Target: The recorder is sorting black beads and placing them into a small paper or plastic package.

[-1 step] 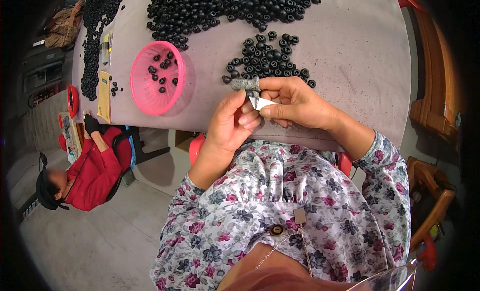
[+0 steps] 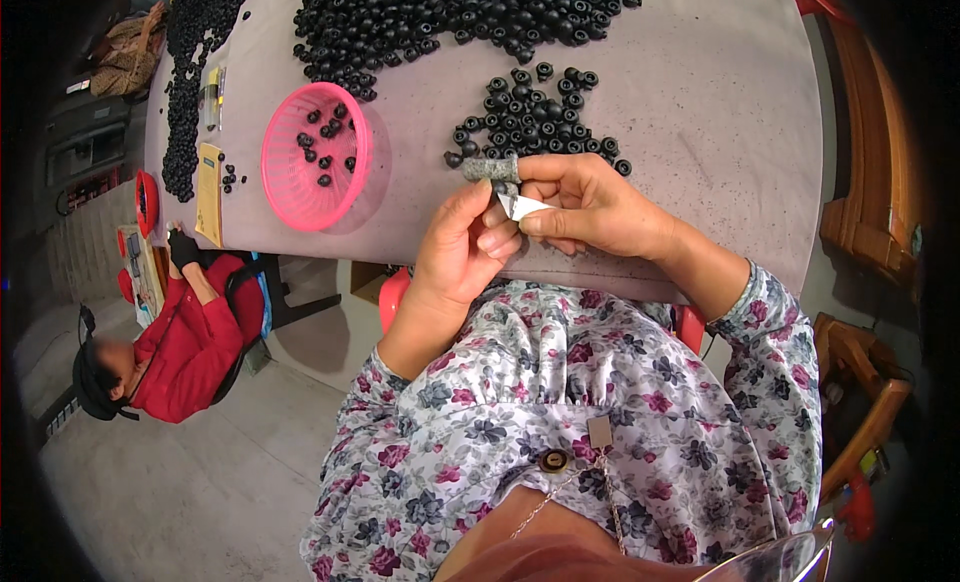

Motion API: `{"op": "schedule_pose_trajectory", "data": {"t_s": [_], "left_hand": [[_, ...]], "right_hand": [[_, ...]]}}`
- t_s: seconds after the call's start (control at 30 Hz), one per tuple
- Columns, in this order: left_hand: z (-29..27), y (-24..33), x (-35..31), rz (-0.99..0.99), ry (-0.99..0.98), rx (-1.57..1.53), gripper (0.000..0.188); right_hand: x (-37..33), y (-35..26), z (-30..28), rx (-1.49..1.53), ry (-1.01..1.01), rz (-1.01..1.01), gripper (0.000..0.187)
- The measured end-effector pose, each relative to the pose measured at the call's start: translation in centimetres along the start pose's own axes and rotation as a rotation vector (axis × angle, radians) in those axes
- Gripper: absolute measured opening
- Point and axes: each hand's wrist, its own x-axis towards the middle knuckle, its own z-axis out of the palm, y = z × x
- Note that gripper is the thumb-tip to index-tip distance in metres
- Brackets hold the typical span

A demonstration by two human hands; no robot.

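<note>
Close together over the near edge of the table, both of my hands are closed. My left hand (image 2: 462, 237) pinches a small black rounded part (image 2: 499, 187) between thumb and fingers, mostly hidden. My right hand (image 2: 598, 210) grips a small white pointed piece (image 2: 528, 208) under its thumb; its dark tip meets the black part. Whether it is a wrapped blade I cannot tell. A grey speckled finger sleeve (image 2: 490, 169) covers my right index finger. Just beyond my hands lies a small pile of black ring-shaped parts (image 2: 535, 117).
A pink plastic basket (image 2: 318, 214) with several black parts stands to the left. A larger black heap (image 2: 450, 17) spreads across the far side. A tan envelope-like packet (image 2: 208, 197) lies further left. Beyond it, a person in red (image 2: 185, 352) sits at the table.
</note>
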Motion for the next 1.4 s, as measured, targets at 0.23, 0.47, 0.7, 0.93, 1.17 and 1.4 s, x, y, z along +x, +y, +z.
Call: {"op": "schedule_pose_trajectory", "data": {"t_s": [0.23, 0.47, 0.7, 0.93, 1.17, 1.4], "left_hand": [[0.5, -0.5, -0.1, 0.021, 0.06, -0.022, 0.018], [0.7, -0.4, -0.1, -0.009, 0.043, -0.029, 0.018], [1.0, -0.3, 0.1, -0.018, -0.004, -0.061, 0.019], [1.0, -0.2, 0.1, 0.017, 0.096, -0.041, 0.022], [1.2, -0.2, 0.2, -0.003, 0.11, -0.035, 0.023], [0.7, -0.2, 0.0, -0.023, 0.066, -0.079, 0.016]], "right_hand": [[0.0, 0.0, -0.2, 0.022, -0.01, 0.025, 0.023], [0.0, -0.3, 0.1, 0.086, 0.01, 0.024, 0.016], [0.2, 0.5, -0.6, 0.144, 0.013, 0.002, 0.019], [0.0, 0.3, 0.0, 0.067, -0.002, -0.013, 0.034], [-0.1, 0.3, -0.2, 0.056, -0.009, -0.001, 0.042], [0.0, 0.1, -0.3, 0.075, -0.048, -0.012, 0.035]]}}
